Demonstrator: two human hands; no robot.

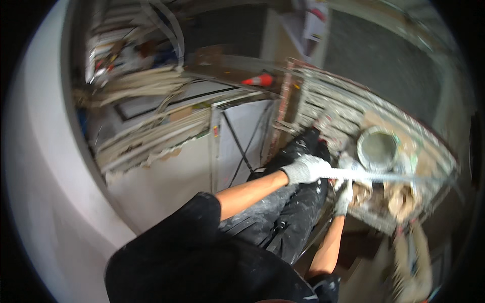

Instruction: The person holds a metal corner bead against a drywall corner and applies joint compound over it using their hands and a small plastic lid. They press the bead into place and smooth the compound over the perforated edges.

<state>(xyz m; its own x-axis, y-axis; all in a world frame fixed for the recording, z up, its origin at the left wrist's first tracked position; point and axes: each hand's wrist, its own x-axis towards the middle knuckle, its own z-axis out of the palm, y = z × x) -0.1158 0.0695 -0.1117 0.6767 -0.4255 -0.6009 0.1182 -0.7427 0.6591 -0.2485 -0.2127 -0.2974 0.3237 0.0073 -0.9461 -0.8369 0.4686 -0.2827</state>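
A long, pale, narrow strip (386,176) stretches to the right across the front of my body; blur hides what it is made of. My left hand (306,169), in a whitish knit glove, is closed around its left end. My right hand (344,198), gloved alike, comes up from below and meets the strip a little farther right. Its fingers look closed on it, though they are smeared by motion. Beyond the strip, a round bucket (378,149) with greyish contents stands on the spattered platform (337,107). My black trousers are dusted with white.
Crumpled brown paper bags (401,201) lie on the platform near its front edge. Stacked pale boards (151,141) lean at left beside a white wall (40,151). An orange-red cone (258,80) stands farther back. Another pair of work gloves or sleeves seems to hang lower right, blurred.
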